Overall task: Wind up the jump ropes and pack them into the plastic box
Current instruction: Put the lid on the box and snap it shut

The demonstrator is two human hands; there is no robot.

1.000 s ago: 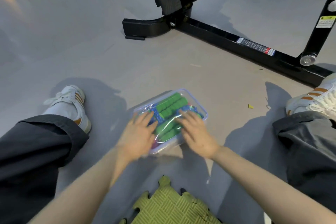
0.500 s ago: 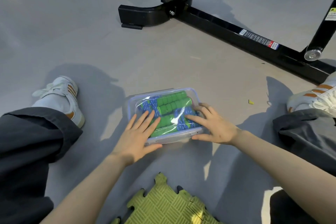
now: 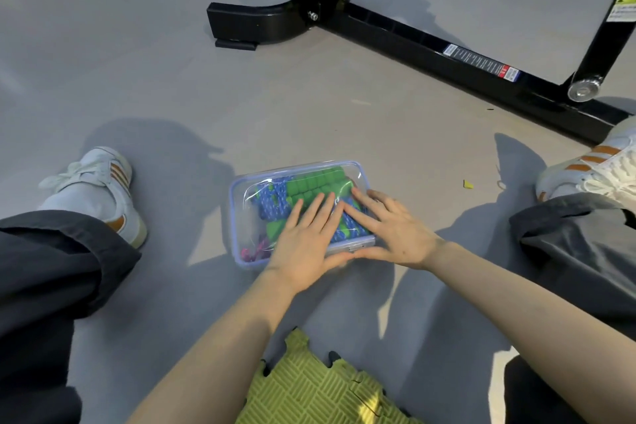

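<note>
Both open, left hand (image 3: pixel 306 244) and right hand (image 3: pixel 395 234) press lid (image 3: pixel 265 188) onto box (image 3: pixel 236 248); ropes (image 3: pixel 272 205) packed, latching likely remains.

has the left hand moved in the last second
Yes. Against the green mat, the left hand slid right over the plastic box toward the right hand.

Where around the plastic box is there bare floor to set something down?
Bare floor lies beyond the plastic box up to the black frame, and between it and the left shoe. Crowded nearer: left hand, right hand, green mat.
</note>
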